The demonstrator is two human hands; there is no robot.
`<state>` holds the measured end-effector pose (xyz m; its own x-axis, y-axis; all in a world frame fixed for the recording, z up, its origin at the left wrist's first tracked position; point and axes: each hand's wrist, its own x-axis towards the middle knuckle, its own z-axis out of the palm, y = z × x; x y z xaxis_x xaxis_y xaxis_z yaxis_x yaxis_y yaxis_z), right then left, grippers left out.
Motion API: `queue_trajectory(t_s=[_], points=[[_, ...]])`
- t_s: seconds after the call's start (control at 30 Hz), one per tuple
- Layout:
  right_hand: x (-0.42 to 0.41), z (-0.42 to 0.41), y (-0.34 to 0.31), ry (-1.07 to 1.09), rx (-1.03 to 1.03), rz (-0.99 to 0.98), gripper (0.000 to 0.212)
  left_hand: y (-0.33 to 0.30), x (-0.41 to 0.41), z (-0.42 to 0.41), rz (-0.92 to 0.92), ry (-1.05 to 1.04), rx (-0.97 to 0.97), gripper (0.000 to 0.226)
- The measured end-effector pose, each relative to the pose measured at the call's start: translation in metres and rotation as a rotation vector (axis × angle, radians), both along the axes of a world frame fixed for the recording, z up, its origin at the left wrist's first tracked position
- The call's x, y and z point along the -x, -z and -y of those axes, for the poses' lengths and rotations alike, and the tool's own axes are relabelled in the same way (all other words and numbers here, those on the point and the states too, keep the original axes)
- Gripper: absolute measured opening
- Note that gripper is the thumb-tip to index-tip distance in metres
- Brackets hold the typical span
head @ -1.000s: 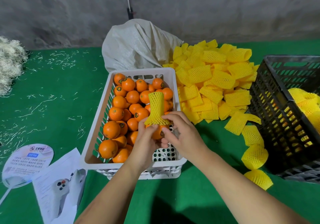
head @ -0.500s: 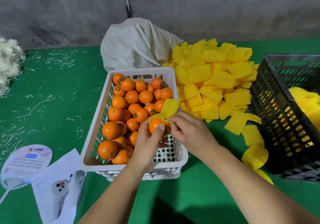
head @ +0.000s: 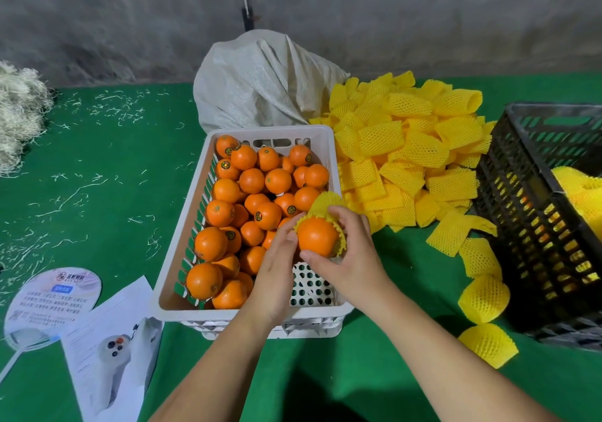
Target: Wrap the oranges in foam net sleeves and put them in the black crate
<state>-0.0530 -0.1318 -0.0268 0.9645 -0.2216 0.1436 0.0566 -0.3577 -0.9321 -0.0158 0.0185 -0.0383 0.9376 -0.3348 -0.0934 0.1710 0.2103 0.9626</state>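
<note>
Over the white plastic crate's (head: 182, 252) near right corner, our left hand (head: 277, 278) steadies the orange (head: 317, 235) with curled fingertips, and our right hand (head: 351, 258) grips it with the yellow foam net sleeve (head: 325, 201). The sleeve's long axis points toward 12 o'clock, its open mouth toward us, half over the round, smooth fruit. Loose oranges (head: 250, 180) carry small dark stickers we cannot read. At 3 o'clock stands the slatted black crate (head: 527, 213).
</note>
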Motion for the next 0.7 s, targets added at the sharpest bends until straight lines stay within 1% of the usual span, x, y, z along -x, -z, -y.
queue_trajectory(t_s=[0.07, 0.1, 0.2, 0.27, 0.33, 0.43, 0.5, 0.57, 0.63, 0.7], points=[[0.001, 0.002, -0.005, -0.005, -0.079, -0.018, 0.071, 0.0, -0.001, -0.003, 0.026, -0.088, -0.002, 0.033], [0.001, 0.004, -0.006, -0.004, -0.085, -0.019, 0.068, 0.001, -0.001, -0.003, 0.06, -0.132, -0.047, 0.029], [0.002, 0.014, -0.006, 0.021, -0.001, -0.001, 0.067, 0.006, 0.003, 0.001, 0.274, -0.221, -0.333, 0.019], [0.002, 0.018, -0.006, 0.026, 0.036, 0.017, 0.068, 0.004, 0.009, 0.004, 0.386, -0.286, -0.424, 0.022], [0.002, 0.017, -0.004, 0.017, 0.069, 0.046, 0.07, 0.003, 0.014, 0.005, 0.484, -0.354, -0.445, 0.024], [0.002, 0.008, -0.002, 0.034, 0.015, 0.001, 0.073, 0.002, 0.019, 0.004, 0.57, -0.367, -0.445, 0.012], [0.002, 0.002, -0.002, 0.086, -0.051, -0.03, 0.071, 0.001, 0.022, 0.005, 0.612, -0.348, -0.458, 0.016], [0.001, -0.003, -0.001, 0.139, -0.045, -0.025, 0.07, 0.002, 0.023, 0.006, 0.66, -0.324, -0.467, 0.02], [-0.001, -0.006, 0.001, 0.159, -0.065, -0.012, 0.067, 0.003, 0.023, 0.007, 0.669, -0.305, -0.463, 0.019], [-0.003, -0.006, 0.001, 0.16, -0.189, -0.018, 0.061, 0.003, 0.02, 0.008, 0.602, -0.285, -0.425, 0.019]])
